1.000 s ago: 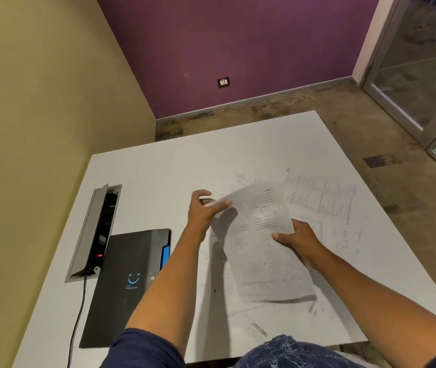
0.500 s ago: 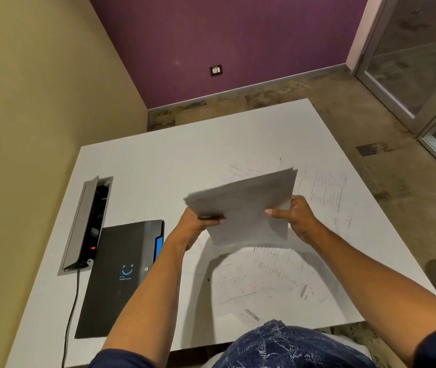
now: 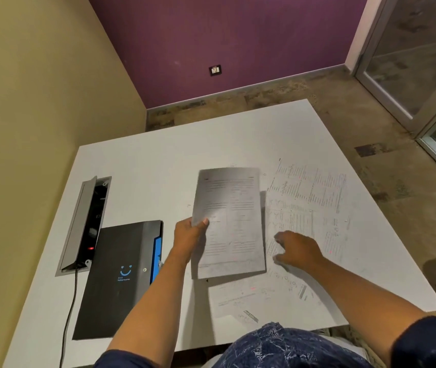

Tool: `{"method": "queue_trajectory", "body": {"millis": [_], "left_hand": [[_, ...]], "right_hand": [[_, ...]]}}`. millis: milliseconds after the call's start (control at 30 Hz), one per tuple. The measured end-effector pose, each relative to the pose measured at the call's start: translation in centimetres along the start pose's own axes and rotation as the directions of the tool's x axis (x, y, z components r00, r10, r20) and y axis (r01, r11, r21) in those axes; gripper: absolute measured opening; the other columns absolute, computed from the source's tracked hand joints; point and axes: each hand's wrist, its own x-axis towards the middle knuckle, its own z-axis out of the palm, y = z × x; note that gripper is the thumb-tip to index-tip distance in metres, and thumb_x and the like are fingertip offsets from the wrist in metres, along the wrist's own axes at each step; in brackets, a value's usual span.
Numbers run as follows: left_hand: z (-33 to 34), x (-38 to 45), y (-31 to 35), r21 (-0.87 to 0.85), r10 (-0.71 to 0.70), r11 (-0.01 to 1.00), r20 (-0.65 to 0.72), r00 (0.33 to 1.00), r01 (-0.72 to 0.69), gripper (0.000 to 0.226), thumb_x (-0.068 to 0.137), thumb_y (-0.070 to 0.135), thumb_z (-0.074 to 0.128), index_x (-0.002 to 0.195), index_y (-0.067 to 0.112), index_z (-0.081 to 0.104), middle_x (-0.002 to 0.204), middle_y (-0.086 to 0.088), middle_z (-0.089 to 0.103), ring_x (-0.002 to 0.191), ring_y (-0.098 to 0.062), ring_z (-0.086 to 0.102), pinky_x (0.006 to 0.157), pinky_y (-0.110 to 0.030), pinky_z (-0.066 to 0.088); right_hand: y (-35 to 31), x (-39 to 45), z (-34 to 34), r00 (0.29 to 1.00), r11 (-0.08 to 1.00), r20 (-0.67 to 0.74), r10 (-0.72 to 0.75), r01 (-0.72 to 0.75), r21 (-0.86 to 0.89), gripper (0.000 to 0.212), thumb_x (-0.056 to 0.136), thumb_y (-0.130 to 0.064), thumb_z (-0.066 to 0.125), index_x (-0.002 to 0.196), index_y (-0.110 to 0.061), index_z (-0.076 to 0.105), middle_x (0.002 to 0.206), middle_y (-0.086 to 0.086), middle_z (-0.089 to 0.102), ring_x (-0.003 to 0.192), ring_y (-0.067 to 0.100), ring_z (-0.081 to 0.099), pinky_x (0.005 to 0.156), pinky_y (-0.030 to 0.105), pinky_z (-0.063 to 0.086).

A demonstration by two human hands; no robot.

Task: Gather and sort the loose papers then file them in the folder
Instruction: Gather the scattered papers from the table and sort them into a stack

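Observation:
My left hand (image 3: 189,239) pinches a printed sheet of paper (image 3: 231,224) by its left edge and holds it raised over the white table (image 3: 158,168). Beside it, my right hand (image 3: 297,249) hovers low over the loose papers (image 3: 309,197) spread on the table's right half, fingers loosely curled, holding nothing. More loose sheets (image 3: 254,296) lie under the held one, near the front edge. The black folder (image 3: 117,277), with a blue smile mark and a blue tab on its right side, lies shut at the left.
An open cable box (image 3: 85,224) is set into the table left of the folder, with a black cable (image 3: 68,317) running to the front edge. A yellow wall is on the left, a purple wall beyond, a glass door at the right.
My right hand has let go of the sheet and dropped toward the loose papers on the right. My left hand now holds the sheet alone, turned face up.

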Motion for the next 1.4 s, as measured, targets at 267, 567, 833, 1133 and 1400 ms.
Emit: {"method": "queue_trajectory", "body": {"millis": [267, 567, 833, 1133, 1400], "left_hand": [[-3.3, 0.1, -3.7, 0.06, -0.149, 0.986, -0.133, 0.98, 0.158, 0.041, 0.097, 0.019, 0.07, 0.134, 0.002, 0.063, 0.112, -0.01, 0.072, 0.103, -0.027, 0.068, 0.089, -0.036, 0.056], [-4.4, -0.3, -5.1, 0.027, -0.269, 0.961, -0.156, 0.95, 0.276, 0.039, 0.097, 0.019, 0.071, 0.132, 0.004, 0.062, 0.096, 0.0, 0.07, 0.088, -0.018, 0.065, 0.077, -0.032, 0.053], [-3.7, -0.1, -5.1, -0.003, -0.283, 0.959, -0.12, 0.952, 0.284, 0.038, 0.096, 0.021, 0.072, 0.131, 0.007, 0.063, 0.112, -0.01, 0.074, 0.104, -0.03, 0.068, 0.09, -0.043, 0.057], [-3.5, -0.2, -5.1, 0.008, -0.298, 0.953, -0.128, 0.946, 0.301, 0.027, 0.097, 0.022, 0.072, 0.12, 0.012, 0.064, 0.106, -0.008, 0.074, 0.098, -0.029, 0.069, 0.077, -0.038, 0.057], [-3.8, -0.4, -5.1, -0.008, -0.294, 0.955, -0.121, 0.948, 0.295, 0.025, 0.097, 0.02, 0.071, 0.119, 0.013, 0.063, 0.106, -0.007, 0.074, 0.099, -0.028, 0.069, 0.075, -0.034, 0.056]], "right_hand": [[-0.5, -1.3, 3.2, 0.996, 0.892, 0.037, -0.084, 0.092, -0.442, 0.079, 0.088, -0.059, 0.056, 0.152, -0.017, 0.038, 0.147, 0.009, 0.045, 0.119, 0.029, 0.054, 0.093, 0.04, 0.047], [-1.0, -1.4, 4.3, 0.992, 0.859, 0.032, -0.124, 0.124, -0.497, 0.087, 0.091, -0.052, 0.045, 0.161, -0.008, 0.021, 0.151, 0.028, 0.04, 0.108, 0.035, 0.06, 0.084, 0.038, 0.049], [-1.7, -2.0, 4.5, 0.996, 0.855, 0.023, -0.09, 0.089, -0.51, 0.082, 0.049, -0.035, 0.092, 0.122, -0.001, 0.075, 0.107, 0.041, 0.069, 0.064, 0.047, 0.069, 0.042, 0.038, 0.056], [-1.6, -1.4, 5.0, 0.997, 0.859, 0.026, -0.078, 0.081, -0.506, 0.08, 0.045, -0.027, 0.096, 0.119, -0.001, 0.076, 0.103, 0.043, 0.069, 0.066, 0.054, 0.07, 0.037, 0.041, 0.054], [-1.6, -1.0, 2.6, 0.981, 0.843, -0.001, -0.193, 0.165, -0.512, 0.09, 0.085, -0.008, 0.073, 0.161, -0.007, 0.025, 0.124, 0.025, 0.062, 0.085, 0.029, 0.069, 0.065, 0.035, 0.057]]}}
